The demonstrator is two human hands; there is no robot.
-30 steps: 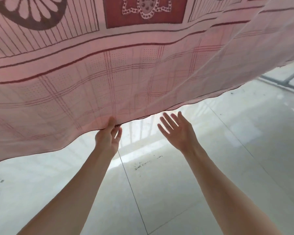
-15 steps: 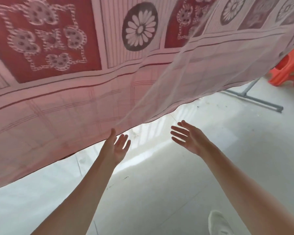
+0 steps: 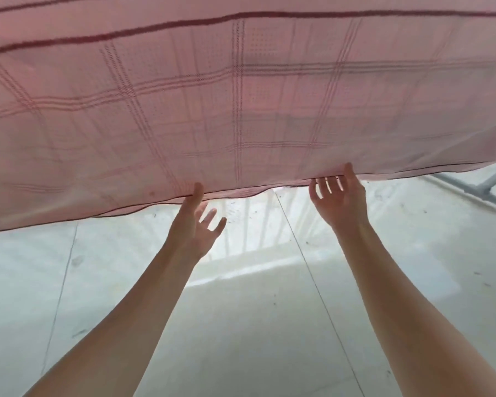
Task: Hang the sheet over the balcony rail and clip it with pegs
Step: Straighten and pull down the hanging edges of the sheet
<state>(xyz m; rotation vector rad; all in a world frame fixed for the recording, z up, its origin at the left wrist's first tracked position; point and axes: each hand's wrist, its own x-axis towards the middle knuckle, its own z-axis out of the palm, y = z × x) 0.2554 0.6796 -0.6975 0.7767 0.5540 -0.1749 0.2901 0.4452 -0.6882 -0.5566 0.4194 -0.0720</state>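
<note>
Sheet (image 3: 241,104) fills the whole upper half of the frame: pink, thin, faint grid weave, two dark red stripes running across near the top edge. Its lower hem runs from lower left up toward the right side, sagging slightly between the hands.

Left hand (image 3: 195,224) sits at centre frame, right below the hem. Thumb tip reaches up onto the hem; the other fingers (image 3: 212,217) are spread and straight, below the cloth and clear of it. No grip, just thumb contact at the edge.

Right hand (image 3: 340,199) is right of centre, a bit higher in the frame than the left. Thumb lies up over the front of the hem, fingers extended and fanned just at or behind the edge. Cannot tell whether the cloth is actually pinched there or only touched; fingers look straight, not curled.

Both forearms come in from the bottom corners of the frame, angled up toward the hem.

Pale tiled floor (image 3: 255,325) covers the lower half, glossy, with reflections of vertical bars under the hem. Grey metal tube frame (image 3: 481,190) at the right edge, on the floor, just under the sheet's hem.
</note>
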